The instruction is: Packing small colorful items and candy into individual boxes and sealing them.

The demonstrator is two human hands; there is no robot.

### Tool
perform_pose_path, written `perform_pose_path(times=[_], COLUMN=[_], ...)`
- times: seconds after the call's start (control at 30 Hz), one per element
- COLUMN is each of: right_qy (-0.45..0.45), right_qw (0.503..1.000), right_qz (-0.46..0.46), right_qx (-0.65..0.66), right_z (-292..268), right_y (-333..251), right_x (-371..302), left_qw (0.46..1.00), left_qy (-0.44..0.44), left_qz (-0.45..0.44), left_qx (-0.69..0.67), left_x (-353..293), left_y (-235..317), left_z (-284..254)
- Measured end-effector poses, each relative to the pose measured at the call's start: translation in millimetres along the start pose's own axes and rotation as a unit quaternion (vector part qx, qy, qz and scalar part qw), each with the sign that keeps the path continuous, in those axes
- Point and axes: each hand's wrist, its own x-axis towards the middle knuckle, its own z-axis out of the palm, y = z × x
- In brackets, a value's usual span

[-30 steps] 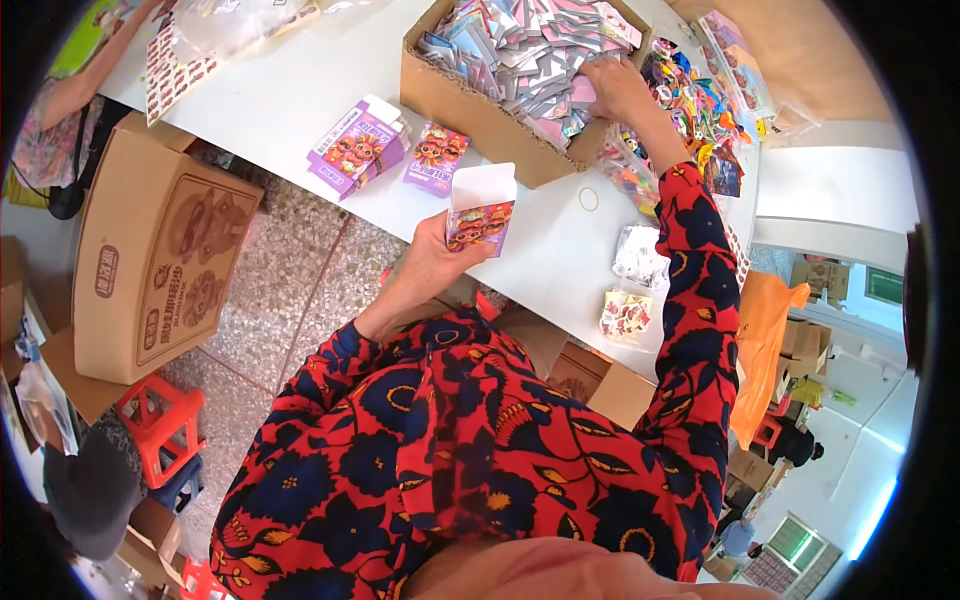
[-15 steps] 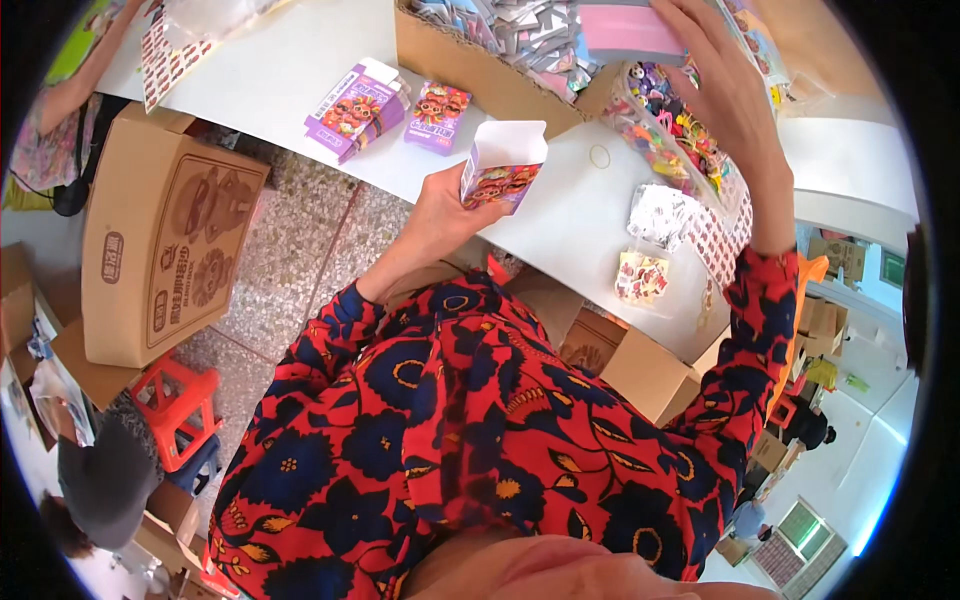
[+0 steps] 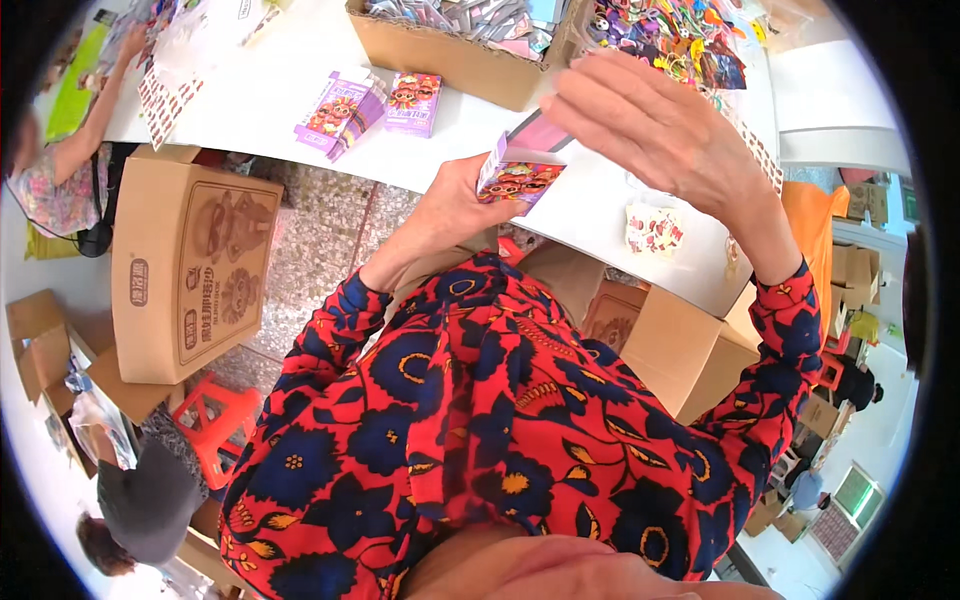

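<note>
Between thumb and fingers of left hand [image 3: 460, 205], holds purple printed box [image 3: 520, 186] in narrow grip. At fingertips of right hand [image 3: 665, 140], with long fingers nearly together, holds pink card [image 3: 540, 133] just above box opening; can't tell if touching or partly inside; can't see right thumb. Beyond left fingers, see purple stack [image 3: 338, 115] and single purple pack [image 3: 413, 103] on white table [image 3: 265, 105]. Beyond right fingertips, see carton [image 3: 450, 58] of flat packets [image 3: 490, 15]; past right knuckles, colourful trinkets [image 3: 690, 35].
</note>
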Motion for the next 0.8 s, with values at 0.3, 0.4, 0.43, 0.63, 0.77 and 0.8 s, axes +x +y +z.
perform_pose_path(times=[0.3, 0.4, 0.43, 0.63, 0.77, 0.8], right_qy=[-0.013, 0.016, 0.037, 0.093, 0.127, 0.121], right_qw=[0.997, 0.996, 0.988, 0.925, 0.848, 0.803], right_qz=[-0.015, 0.058, 0.114, 0.325, 0.462, 0.527], right_qx=[-0.07, 0.072, 0.099, 0.175, 0.224, 0.251], right_z=[-2.9, -19.8, -21.7, -1.8, 46.9, 63.0], right_y=[-34.8, -35.5, -39.4, -54.2, -56.6, -60.7], right_x=[-1.8, -7.3, -10.6, -57.6, -105.4, -121.8], left_qw=[0.999, 0.994, 0.994, 0.996, 0.996, 0.995], left_qy=[-0.042, -0.029, -0.029, -0.046, -0.01, 0.004], left_qz=[0.003, -0.016, -0.014, -0.031, -0.036, -0.032], left_qx=[-0.012, -0.105, -0.105, -0.066, -0.08, -0.094], left_x=[-7.5, -12.9, -14.6, -23.5, -30.5, -32.0], left_y=[17.8, 25.1, 24.6, 8.6, 9.0, 12.5], left_z=[5.2, 11.4, 11.5, 13.2, 9.9, 8.8])
